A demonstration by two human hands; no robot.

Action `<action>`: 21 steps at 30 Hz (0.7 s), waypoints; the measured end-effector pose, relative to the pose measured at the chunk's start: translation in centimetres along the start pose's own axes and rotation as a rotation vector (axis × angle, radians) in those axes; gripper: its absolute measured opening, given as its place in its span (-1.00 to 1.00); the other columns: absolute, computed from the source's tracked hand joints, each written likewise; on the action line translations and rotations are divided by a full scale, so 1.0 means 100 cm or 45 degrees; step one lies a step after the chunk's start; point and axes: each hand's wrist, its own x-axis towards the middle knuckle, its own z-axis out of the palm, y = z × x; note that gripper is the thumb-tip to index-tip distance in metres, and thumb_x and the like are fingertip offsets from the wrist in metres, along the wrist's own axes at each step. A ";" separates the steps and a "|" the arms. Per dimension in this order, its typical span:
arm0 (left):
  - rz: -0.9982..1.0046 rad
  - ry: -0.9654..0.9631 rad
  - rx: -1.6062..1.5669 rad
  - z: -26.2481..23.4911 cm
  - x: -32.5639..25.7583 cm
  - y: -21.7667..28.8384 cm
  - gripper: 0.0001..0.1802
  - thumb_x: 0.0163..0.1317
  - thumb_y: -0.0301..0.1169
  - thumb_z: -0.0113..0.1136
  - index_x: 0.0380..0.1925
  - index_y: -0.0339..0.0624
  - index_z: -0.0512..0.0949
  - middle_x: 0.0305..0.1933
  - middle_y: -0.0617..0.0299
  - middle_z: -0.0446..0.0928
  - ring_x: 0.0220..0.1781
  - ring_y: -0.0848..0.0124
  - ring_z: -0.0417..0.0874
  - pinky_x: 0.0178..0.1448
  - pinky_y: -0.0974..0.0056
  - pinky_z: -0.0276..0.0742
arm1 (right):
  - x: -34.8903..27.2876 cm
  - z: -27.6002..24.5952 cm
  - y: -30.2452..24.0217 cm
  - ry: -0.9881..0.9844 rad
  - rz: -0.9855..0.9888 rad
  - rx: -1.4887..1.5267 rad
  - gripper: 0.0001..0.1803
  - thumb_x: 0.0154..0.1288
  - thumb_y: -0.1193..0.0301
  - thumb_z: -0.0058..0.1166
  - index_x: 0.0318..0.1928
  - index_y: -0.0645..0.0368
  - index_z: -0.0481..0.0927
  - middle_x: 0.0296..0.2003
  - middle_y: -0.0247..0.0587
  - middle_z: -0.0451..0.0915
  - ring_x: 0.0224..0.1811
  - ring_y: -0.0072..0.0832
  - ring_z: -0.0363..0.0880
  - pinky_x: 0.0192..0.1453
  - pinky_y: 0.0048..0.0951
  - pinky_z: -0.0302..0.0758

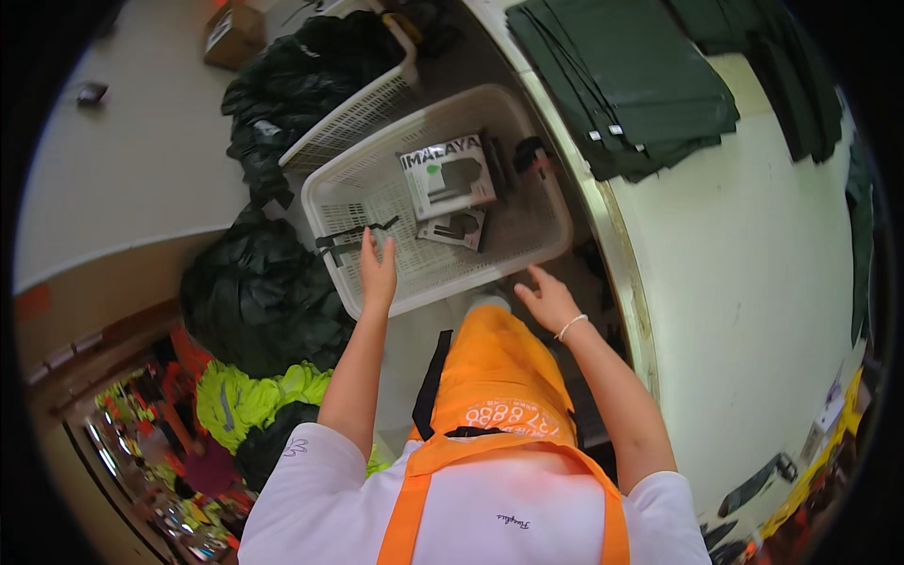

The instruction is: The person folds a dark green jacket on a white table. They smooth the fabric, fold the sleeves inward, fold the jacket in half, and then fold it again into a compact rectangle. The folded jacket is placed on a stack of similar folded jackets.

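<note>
A white plastic basket (433, 273) with slotted walls stands in front of me. Inside it lie a larger flat package (447, 184) in white, black and green and a smaller one (455, 229) partly under it. My left hand (379, 268) reaches over the basket's near left side, fingers extended and thumb apart, close to a black strap (353, 240) on the rim; whether it touches the strap I cannot tell. Just outside the near right rim, my right hand (551, 303) has its fingers spread and holds nothing.
Another white basket (363, 113) heaped with dark green garments (301, 80) stands behind. Dark bundles (264, 292) and yellow-green clothing (254, 395) lie at left. A pale table (734, 282) runs along the right, bearing folded dark green fabric (631, 85). A cardboard box (234, 36) sits far left.
</note>
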 end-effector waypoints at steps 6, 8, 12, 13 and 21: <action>-0.063 -0.421 0.145 0.053 -0.031 -0.013 -0.32 0.31 -0.14 0.07 0.30 -0.30 0.19 0.20 -0.13 0.38 0.12 0.16 0.49 0.15 0.14 0.40 | -0.074 0.067 0.081 0.019 0.313 0.155 -0.46 0.25 0.17 0.07 0.15 0.25 0.44 -0.02 0.16 0.55 0.05 -0.03 0.53 0.18 -0.23 0.42; 0.071 -0.611 0.270 0.082 -0.047 0.009 -0.38 0.30 -0.21 0.08 0.27 -0.30 0.24 0.17 -0.09 0.41 0.10 0.18 0.51 0.14 0.15 0.40 | -0.103 0.081 0.110 0.170 0.369 0.250 -0.50 0.25 0.20 0.09 0.11 0.25 0.46 -0.09 0.08 0.60 -0.06 -0.12 0.59 0.09 -0.28 0.47; 0.761 -0.841 0.174 0.157 -0.106 0.086 -0.50 0.25 -0.43 0.11 0.19 -0.27 0.32 0.09 -0.01 0.43 0.06 0.19 0.48 0.12 0.18 0.39 | -0.162 0.112 0.185 0.665 0.550 0.685 -0.58 0.25 0.23 0.10 0.02 0.22 0.53 -0.18 0.05 0.64 -0.10 -0.17 0.63 0.03 -0.32 0.51; 0.986 -0.873 0.104 0.176 -0.131 0.112 -0.52 0.22 -0.51 0.12 0.16 -0.26 0.34 0.06 0.01 0.44 0.05 0.19 0.47 0.12 0.18 0.38 | -0.176 0.119 0.205 0.807 0.603 0.832 -0.60 0.24 0.23 0.11 0.00 0.22 0.55 -0.19 0.06 0.64 -0.09 -0.15 0.62 0.04 -0.32 0.51; 1.865 -1.553 0.289 0.303 -0.414 0.155 -0.43 0.18 -0.53 0.13 0.22 -0.25 0.28 0.21 -0.11 0.32 0.25 -0.02 0.32 0.30 0.05 0.24 | -0.335 0.296 0.430 1.534 1.113 1.500 -0.69 0.23 0.22 0.06 -0.18 0.20 0.61 -0.29 -0.03 0.65 -0.19 -0.15 0.62 -0.06 -0.28 0.52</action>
